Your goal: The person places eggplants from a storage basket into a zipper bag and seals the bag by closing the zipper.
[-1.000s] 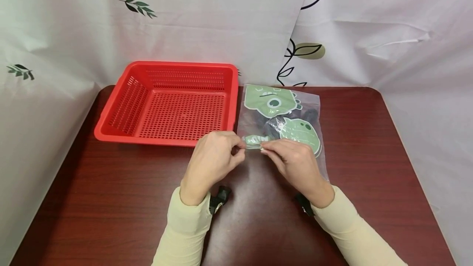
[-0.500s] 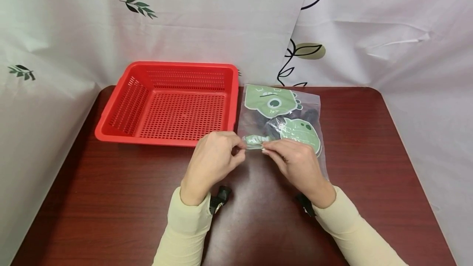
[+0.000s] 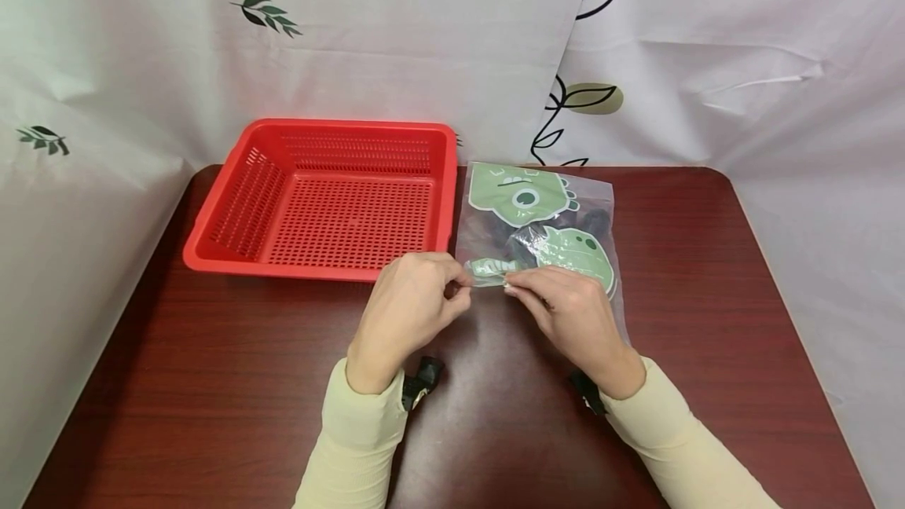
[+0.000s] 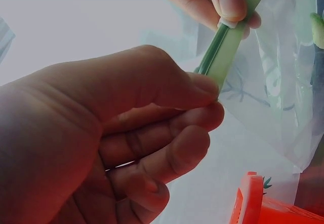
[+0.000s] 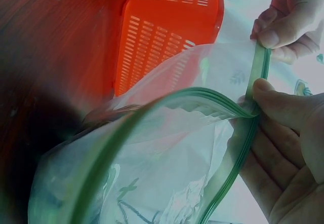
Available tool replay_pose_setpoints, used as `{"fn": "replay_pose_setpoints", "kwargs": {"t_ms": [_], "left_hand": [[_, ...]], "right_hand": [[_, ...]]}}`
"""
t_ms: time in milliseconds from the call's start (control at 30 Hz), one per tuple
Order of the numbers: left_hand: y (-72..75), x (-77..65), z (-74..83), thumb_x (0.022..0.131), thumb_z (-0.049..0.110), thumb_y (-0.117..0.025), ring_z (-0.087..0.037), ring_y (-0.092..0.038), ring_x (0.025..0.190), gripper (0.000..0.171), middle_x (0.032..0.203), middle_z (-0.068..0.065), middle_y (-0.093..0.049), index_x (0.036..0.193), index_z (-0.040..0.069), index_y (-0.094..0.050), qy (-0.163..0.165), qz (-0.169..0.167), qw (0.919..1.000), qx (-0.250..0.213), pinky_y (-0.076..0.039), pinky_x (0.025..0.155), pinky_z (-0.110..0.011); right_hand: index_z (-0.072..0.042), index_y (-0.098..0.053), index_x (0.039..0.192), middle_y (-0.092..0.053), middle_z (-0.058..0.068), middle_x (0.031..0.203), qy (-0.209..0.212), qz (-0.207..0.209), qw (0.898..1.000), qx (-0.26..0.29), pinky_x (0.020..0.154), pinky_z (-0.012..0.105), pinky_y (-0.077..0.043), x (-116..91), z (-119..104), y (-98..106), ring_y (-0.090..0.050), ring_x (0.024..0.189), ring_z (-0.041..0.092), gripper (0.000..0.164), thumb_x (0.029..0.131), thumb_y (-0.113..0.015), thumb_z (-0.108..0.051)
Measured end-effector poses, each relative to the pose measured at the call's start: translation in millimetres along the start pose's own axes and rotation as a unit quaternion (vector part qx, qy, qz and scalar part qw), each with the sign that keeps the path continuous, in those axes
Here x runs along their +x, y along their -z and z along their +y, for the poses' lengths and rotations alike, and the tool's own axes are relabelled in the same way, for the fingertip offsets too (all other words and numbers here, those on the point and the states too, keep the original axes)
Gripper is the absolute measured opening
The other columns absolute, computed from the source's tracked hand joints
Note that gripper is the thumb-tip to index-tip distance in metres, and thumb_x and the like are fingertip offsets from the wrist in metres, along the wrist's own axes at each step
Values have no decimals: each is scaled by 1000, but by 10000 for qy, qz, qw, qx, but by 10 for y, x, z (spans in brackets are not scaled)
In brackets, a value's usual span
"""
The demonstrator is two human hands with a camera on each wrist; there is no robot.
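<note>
A clear zip bag [image 3: 576, 254] with green cartoon prints stands at the back of the table, with something dark inside. My left hand [image 3: 410, 301] pinches the left end of its green zip strip [image 4: 215, 57] between thumb and forefinger. A short way along the strip, my right hand [image 3: 576, 316] pinches a small white slider [image 4: 228, 24] with thumb and fingers. In the right wrist view the bag's mouth gapes on the right hand's near side. Between the two hands the strip's edges lie together. The bag's lower part is hidden from the head view.
An empty red plastic basket [image 3: 297, 269] with slotted walls stands left of the bag, close behind my left hand. The dark red wooden table [image 3: 212, 383] is bordered by white leaf-print curtains [image 3: 396, 45] at the back and sides.
My right hand has crept very slightly right along the zip strip, widening the gap between the hands a little. The left hand keeps its hold and the basket stays put.
</note>
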State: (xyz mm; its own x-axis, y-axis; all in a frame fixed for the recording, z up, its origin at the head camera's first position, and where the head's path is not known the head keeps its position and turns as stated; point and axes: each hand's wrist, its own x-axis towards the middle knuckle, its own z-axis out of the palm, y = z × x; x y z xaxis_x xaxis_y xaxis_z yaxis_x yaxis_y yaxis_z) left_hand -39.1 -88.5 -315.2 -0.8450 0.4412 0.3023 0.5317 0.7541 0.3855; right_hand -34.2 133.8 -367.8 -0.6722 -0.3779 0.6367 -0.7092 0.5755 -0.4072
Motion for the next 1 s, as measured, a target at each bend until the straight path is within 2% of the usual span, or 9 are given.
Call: {"fn": "replay_pose_setpoints", "kwargs": {"t_ms": [400,733,1000], "left_hand": [[-20,0,-6,73,6,-74,-4,-50,58,13,72,13,-63,78,17,-77,8,-16,10000,-69,-41,53,-25],[-27,8,-16,73,5,-73,-4,-50,58,13,71,12,-62,77,16,-77,-20,-42,9999,-138,-41,54,-24],[-31,16,-22,72,4,-72,-4,-49,59,12,70,12,-60,76,16,-75,-76,-32,9999,-135,-41,54,-24]], "right_hand": [[-7,-79,100,-76,4,93,-52,-35,10000,-58,74,40,-58,-21,4,19,-74,84,18,22,78,-84,-8],[-7,-79,101,-77,5,94,-108,-42,9999,-4,77,40,-57,-41,15,26,-74,85,19,19,82,-82,-10],[-7,-79,100,-76,5,92,-78,-5,10000,30,75,40,-57,-40,32,31,-73,83,19,23,77,-84,-5]]}}
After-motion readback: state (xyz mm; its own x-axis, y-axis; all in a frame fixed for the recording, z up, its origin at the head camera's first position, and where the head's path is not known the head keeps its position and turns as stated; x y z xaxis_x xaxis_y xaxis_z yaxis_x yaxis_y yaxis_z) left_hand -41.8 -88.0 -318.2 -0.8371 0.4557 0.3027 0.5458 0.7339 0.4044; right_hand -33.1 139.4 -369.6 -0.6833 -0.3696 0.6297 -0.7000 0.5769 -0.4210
